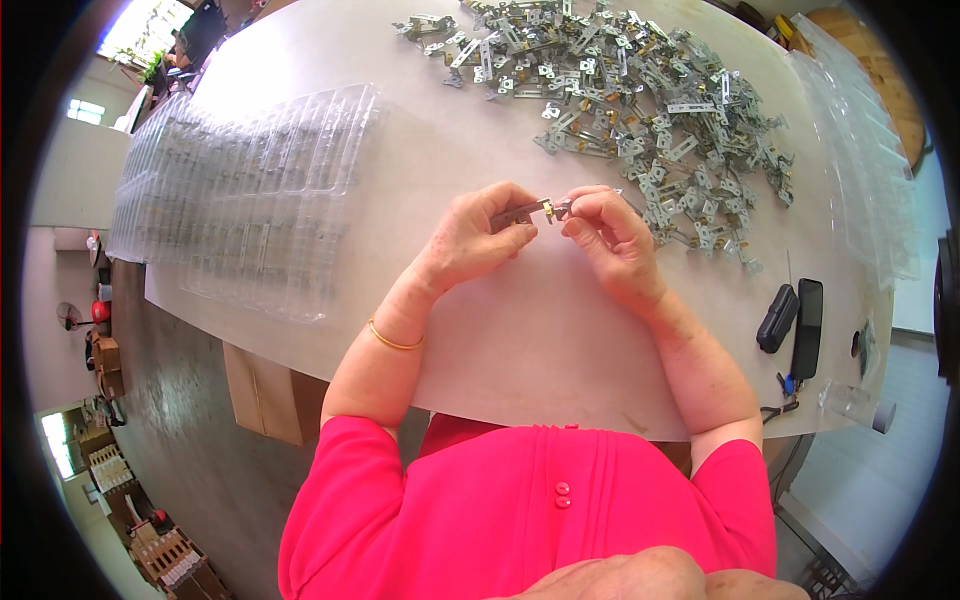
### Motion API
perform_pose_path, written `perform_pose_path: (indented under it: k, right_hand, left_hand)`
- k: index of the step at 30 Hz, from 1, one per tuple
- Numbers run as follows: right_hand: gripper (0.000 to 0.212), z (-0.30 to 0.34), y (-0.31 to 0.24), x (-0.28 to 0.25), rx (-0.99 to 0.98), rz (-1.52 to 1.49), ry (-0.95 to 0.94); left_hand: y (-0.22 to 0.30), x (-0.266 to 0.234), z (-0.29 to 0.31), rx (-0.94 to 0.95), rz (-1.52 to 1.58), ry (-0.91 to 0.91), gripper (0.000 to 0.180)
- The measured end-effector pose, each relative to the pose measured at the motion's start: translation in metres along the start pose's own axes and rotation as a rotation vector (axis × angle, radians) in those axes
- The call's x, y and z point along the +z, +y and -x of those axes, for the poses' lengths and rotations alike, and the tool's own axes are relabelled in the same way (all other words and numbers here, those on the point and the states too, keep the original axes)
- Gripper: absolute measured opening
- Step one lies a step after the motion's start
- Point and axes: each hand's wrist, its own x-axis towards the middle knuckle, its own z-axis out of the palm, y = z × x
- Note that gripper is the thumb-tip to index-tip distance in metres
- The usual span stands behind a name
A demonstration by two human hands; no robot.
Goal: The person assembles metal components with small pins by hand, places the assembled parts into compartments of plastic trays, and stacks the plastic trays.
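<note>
Over the middle of the table, my left hand and my right hand meet at a small metal bracket assembly with a brass-coloured part. My left fingers pinch its long dark end, while the fingertips of my right hand close on the other end. Its finer details are too small to make out. Just beyond my right hand spreads a large heap of similar silver metal brackets, some with brass-coloured pieces.
Clear plastic compartment trays stand at the left, holding metal parts. More clear plastic trays lie at the right edge. A black case, a black phone and pliers rest near my right forearm. A cardboard box stands below the table.
</note>
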Motion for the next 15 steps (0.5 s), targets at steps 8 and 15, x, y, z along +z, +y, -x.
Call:
perform_pose_path:
  k: [8, 15]
  right_hand:
    - [0.008, -0.002, 0.001, 0.005, 0.028, -0.18, 0.137]
    - [0.01, -0.005, -0.005, 0.0, 0.288, -0.535, 0.285]
  left_hand:
    - [-0.002, -0.009, -0.001, 0.113, 0.217, -0.12, 0.048]
    - [-0.013, -0.006, -0.009, 0.275, 0.47, -0.117, 0.046]
